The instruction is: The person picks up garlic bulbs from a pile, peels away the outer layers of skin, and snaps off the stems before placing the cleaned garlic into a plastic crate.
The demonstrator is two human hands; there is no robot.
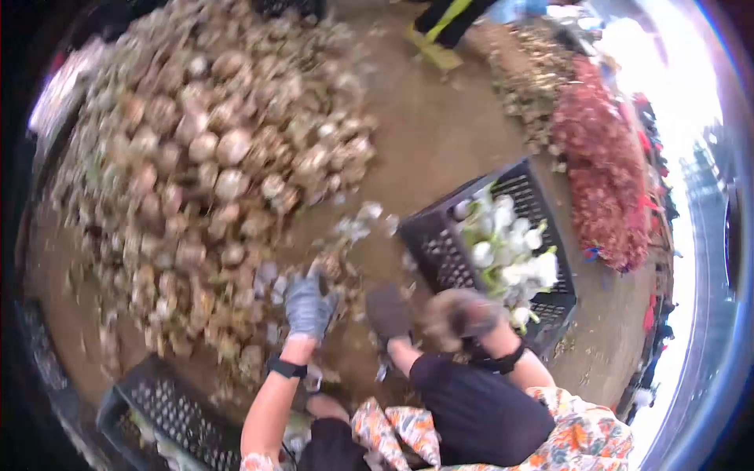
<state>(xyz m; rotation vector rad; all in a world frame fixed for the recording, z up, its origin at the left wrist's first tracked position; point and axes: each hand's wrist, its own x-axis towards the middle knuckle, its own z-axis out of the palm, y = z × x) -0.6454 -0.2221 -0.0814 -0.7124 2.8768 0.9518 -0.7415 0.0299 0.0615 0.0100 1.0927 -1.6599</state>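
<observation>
My left hand (309, 308), in a grey glove, reaches to the near edge of a large heap of garlic bulbs (216, 157). Its fingers stretch forward with the thumb apart, close to loose garlic and papery skins (334, 267). Beside a black plastic crate (440, 250) is my right hand (465, 318), also gloved and smeared by motion. Its fingers look curved, but the blur hides what they may hold. White peeled garlic bulbs (510, 235) with green stubs lie inside that crate.
Another dark crate (177, 404) stands at lower left. Red mesh sacks (601, 173) lie along the right, beside another garlic pile (534, 82). A person's leg and yellowish shoe (434, 49) are at the top. My own shoe (387, 312) rests between the heap and the crate.
</observation>
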